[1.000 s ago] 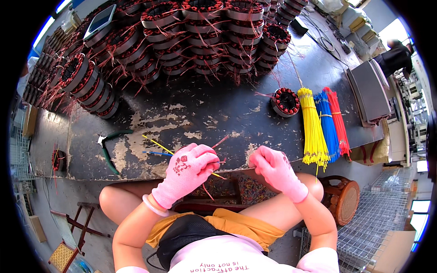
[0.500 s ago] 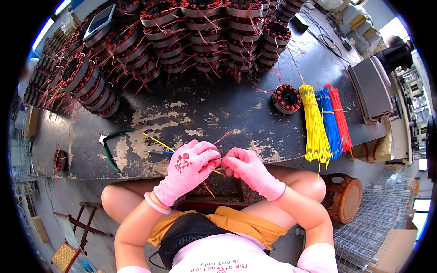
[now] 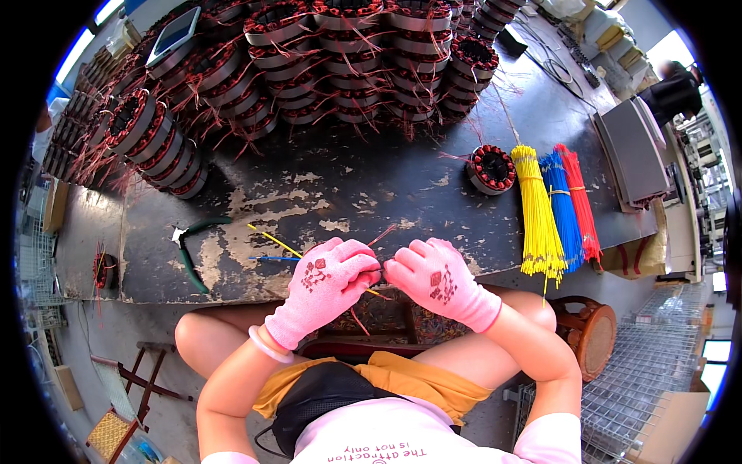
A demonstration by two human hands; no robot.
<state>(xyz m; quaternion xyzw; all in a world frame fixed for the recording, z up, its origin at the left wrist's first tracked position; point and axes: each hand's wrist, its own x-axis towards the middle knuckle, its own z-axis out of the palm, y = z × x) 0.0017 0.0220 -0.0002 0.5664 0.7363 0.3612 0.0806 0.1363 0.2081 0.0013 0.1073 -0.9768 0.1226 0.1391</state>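
Note:
At the table's near edge both pink-gloved hands meet, fingertips almost touching. My left hand (image 3: 328, 288) is closed in a pinch on thin wires. A yellow wire (image 3: 272, 238) and a blue wire (image 3: 270, 258) stick out from beneath it to the left. Reddish wire ends (image 3: 382, 233) show above the fingers, and another red strand (image 3: 359, 321) hangs below. My right hand (image 3: 440, 283) is closed with its thumb and fingers pinched at the wire between the hands. What lies under the left palm is mostly hidden.
Stacked wound stators (image 3: 348, 69) fill the back of the dark worn table (image 3: 371, 185). One single stator (image 3: 491, 169) stands by the yellow (image 3: 539, 216), blue (image 3: 563, 209) and red wire bundles (image 3: 578, 201). Green-handled pliers (image 3: 189, 251) lie left; another small stator (image 3: 104, 271) sits at the left edge.
My right hand has turned over, its back now facing up, and shifted slightly right. My left hand stays nearly in place, still pinching the wires.

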